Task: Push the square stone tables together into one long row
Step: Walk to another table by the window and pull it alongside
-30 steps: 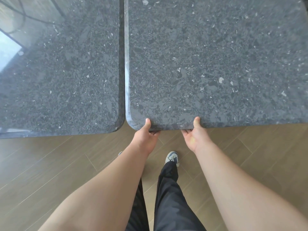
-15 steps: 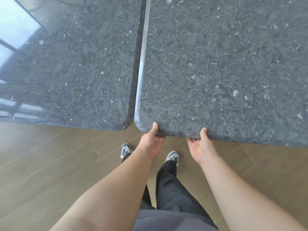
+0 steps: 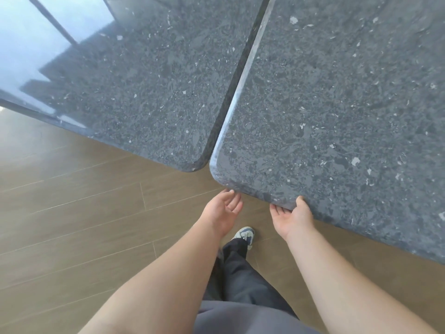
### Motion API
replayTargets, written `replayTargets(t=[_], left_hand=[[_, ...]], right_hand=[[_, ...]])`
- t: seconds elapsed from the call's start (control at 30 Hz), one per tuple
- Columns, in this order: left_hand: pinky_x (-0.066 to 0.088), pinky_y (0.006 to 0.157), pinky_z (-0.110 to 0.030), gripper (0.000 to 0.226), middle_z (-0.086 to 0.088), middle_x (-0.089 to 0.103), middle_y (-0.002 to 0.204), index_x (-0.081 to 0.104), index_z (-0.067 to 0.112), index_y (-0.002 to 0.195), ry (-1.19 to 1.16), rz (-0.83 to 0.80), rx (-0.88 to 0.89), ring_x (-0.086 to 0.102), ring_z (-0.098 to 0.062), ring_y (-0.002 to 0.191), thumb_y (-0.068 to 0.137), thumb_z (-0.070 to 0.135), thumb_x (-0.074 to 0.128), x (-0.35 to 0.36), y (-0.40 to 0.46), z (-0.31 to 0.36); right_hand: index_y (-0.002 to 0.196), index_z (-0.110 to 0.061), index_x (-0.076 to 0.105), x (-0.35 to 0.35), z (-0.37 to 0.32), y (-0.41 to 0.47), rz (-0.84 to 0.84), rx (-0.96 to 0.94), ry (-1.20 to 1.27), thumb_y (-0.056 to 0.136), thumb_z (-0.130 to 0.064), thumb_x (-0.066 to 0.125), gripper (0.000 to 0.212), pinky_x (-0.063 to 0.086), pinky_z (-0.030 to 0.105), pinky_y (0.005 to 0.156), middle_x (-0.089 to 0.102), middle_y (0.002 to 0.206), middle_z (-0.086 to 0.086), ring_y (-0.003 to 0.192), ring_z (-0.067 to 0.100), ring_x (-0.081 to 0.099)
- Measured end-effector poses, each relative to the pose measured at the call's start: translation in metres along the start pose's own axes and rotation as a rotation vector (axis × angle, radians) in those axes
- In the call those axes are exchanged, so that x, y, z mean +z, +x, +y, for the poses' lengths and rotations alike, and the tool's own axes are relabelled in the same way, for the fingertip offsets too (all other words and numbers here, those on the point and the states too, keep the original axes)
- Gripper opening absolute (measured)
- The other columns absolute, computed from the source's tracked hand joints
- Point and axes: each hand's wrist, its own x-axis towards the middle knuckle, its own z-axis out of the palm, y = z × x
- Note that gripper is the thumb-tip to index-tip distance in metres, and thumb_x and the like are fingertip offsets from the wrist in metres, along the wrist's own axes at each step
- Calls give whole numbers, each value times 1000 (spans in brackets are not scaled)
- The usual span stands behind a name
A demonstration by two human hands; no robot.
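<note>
left hand [image 3: 224, 210] released: earlier clamped on near edge of right table [image 3: 337, 131], thumb on top; now palm open, fingertips just at the corner underside. right hand [image 3: 292, 216] grip loosened, palm more open, thumb on the edge. view swung: seam between right table and left table [image 3: 134, 92] now runs diagonal, was near vertical. one shoe [image 3: 245, 233] in view, two half a second ago.

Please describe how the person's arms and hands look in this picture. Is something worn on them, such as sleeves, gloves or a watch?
Both arms are bare along the whole length in view; no sleeve shows. The left hand and right hand wear no gloves, and no ring, watch or bracelet is visible. Lower down, the person wears dark trousers and a white and blue sneaker.
</note>
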Motion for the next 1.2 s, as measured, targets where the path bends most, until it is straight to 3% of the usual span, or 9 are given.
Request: replayTargets(t=[0.17,0.27,0.4,0.5,0.7,0.83,1.2], left_hand=[[46,104,-45,36,-15,57,137,44,3,138,120,28,47,57,-32,125,102,2,44,-29,-26,36],[49,97,-44,30,-12,62,124,48,3,132,163,46,114,63,-28,111,103,6,41,-47,-53,57],[48,97,-44,27,-13,60,125,50,4,129,91,45,234,59,-30,116,104,6,39,-53,-90,64],[48,95,-44,28,-12,62,119,50,3,128,62,48,320,61,-30,112,103,6,40,-46,-111,50],[47,95,-45,22,-13,62,113,54,4,116,-121,132,572,64,-27,100,103,4,36,-34,-143,-22],[51,83,-40,25,-12,63,110,55,7,116,-248,220,741,64,-27,99,103,2,34,-21,-176,-98],[54,86,-40,28,-13,66,103,57,11,107,-21,451,1131,67,-25,89,100,-6,35,39,-291,-282]], right_hand=[[143,-1,41,20,11,-33,-8,51,-152,104,-22,43,44,32,40,118,43,149,19,141,28,42],[151,2,27,29,22,-65,-143,105,-296,105,-17,38,51,38,43,115,41,150,21,139,33,44],[139,-5,48,39,23,-100,-321,96,-455,104,-11,33,38,48,42,99,64,121,13,109,27,62],[125,-7,55,42,8,-114,-397,112,-526,102,-8,34,30,52,38,84,67,101,10,92,24,65],[111,-7,58,32,-54,-119,-580,113,-804,99,-3,36,25,52,35,75,62,81,7,73,21,60],[105,-6,60,7,-114,-125,-708,44,-1010,97,1,37,26,51,33,68,59,69,6,63,18,57],[99,-7,60,-104,-237,-185,-1150,-242,-1149,96,6,35,28,52,32,68,59,74,7,65,18,57]])
